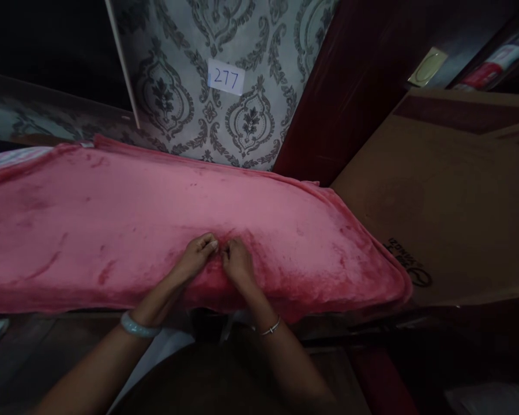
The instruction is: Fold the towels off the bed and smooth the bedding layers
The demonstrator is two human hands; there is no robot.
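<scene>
Over one pink blanket [155,196], two hands [198,253] [239,260] curl.

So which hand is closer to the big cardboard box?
The right hand. It's at the pink blanket, on the side toward the cardboard box but apart from it. The left hand is beside it, farther from the box.

Pink plush cover [242,199] lies spread mostly flat, lengthwise left to right across the scene, smooth and pale along the middle, darker red brushed-looking patches at left and right, ruffled at near centre, near edge drooping, near-right corner rounded.
</scene>
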